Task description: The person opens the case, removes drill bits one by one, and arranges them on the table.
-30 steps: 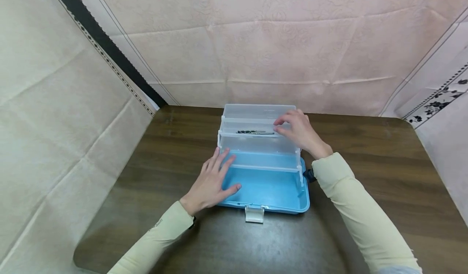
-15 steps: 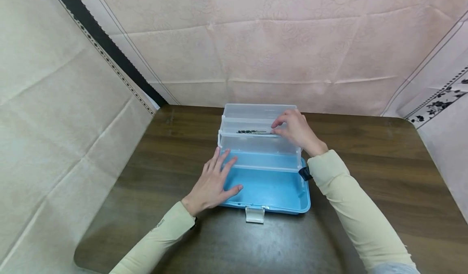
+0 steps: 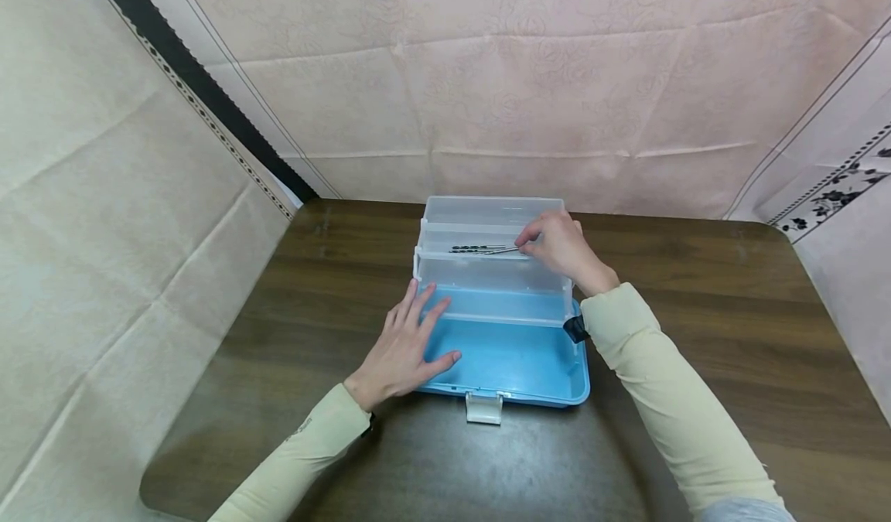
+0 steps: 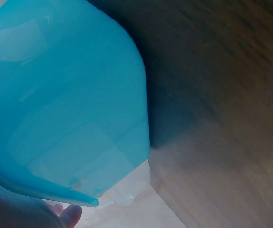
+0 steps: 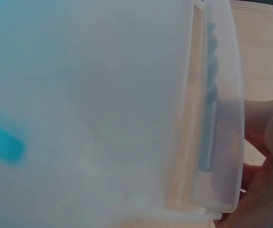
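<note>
Spiral drill bits (image 3: 473,249) lie side by side in a translucent tray of an opened blue toolbox (image 3: 515,361). My right hand (image 3: 562,250) is over the right part of that tray, thumb and forefinger pinching the shank of one bit, which now slants up slightly toward the fingers. Through the cloudy tray wall in the right wrist view, a drill bit (image 5: 210,99) shows as a dark shape. Fingers spread and straight, my left hand (image 3: 398,352) rests on the box's left edge. The left wrist view shows the blue outer wall (image 4: 74,104) of the box.
The stepped translucent trays (image 3: 494,211) stand raised at the back of the box. A pale latch (image 3: 483,409) hangs from its front. Brown wood-grain table (image 3: 696,313) surrounds it, with a light patterned cloth (image 3: 529,104) behind.
My right hand has shifted slightly left, and its fingertips have closed on a bit's shank. That bit has tilted up at its right end. The left hand stays put.
</note>
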A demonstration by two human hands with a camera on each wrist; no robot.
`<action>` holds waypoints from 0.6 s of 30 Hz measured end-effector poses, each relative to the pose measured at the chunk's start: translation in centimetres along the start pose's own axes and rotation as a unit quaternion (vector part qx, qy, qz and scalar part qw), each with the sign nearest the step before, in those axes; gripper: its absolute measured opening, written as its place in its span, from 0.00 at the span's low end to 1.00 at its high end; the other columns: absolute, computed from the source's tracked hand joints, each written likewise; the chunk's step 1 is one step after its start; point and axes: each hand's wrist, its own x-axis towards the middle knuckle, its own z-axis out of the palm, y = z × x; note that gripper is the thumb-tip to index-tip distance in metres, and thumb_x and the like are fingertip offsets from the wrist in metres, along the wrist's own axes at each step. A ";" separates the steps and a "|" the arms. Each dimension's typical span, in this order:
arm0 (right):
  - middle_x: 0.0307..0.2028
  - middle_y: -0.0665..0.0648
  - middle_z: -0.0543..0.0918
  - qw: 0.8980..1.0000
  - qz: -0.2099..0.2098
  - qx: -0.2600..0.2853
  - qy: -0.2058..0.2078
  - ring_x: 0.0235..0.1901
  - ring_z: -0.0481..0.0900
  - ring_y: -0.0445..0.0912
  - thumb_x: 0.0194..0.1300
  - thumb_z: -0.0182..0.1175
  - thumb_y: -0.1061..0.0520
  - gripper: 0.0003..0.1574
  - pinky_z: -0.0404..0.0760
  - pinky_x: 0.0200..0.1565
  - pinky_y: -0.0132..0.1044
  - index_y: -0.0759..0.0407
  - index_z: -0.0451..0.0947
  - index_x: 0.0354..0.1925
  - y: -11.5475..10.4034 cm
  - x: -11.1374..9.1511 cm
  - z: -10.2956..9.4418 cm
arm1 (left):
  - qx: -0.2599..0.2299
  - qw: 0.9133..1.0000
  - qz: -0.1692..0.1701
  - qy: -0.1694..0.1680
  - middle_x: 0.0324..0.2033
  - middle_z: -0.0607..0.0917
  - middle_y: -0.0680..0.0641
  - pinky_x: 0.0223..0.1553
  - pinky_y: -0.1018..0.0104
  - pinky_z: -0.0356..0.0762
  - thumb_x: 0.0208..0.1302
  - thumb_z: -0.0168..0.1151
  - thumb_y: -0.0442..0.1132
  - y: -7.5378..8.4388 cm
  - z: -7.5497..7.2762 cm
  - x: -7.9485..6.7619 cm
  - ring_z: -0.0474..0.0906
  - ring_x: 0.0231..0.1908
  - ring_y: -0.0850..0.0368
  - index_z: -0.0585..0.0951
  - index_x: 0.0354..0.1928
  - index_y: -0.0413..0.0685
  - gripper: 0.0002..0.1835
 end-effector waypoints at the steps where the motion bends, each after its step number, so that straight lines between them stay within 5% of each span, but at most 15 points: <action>1: 0.42 0.62 0.84 1.000 0.000 -0.004 -0.002 0.49 0.74 0.57 0.66 0.66 0.65 0.07 0.59 0.56 0.58 0.64 0.89 0.40 0.0 0.0 0.0 | 0.000 1.000 0.000 0.000 0.78 0.51 0.40 0.69 0.35 0.55 0.66 0.55 0.66 0.0 0.0 0.0 0.33 0.78 0.41 0.61 0.77 0.46 0.45; 18: 0.46 0.65 0.83 0.999 0.029 -0.031 -0.018 0.50 0.65 0.61 0.67 0.63 0.62 0.11 0.55 0.49 0.58 0.66 0.88 0.44 0.2 -0.5 -1.2 | 0.000 1.000 0.005 0.008 0.78 0.52 0.40 0.68 0.35 0.56 0.66 0.56 0.64 -0.1 0.2 0.0 0.34 0.78 0.40 0.62 0.76 0.46 0.44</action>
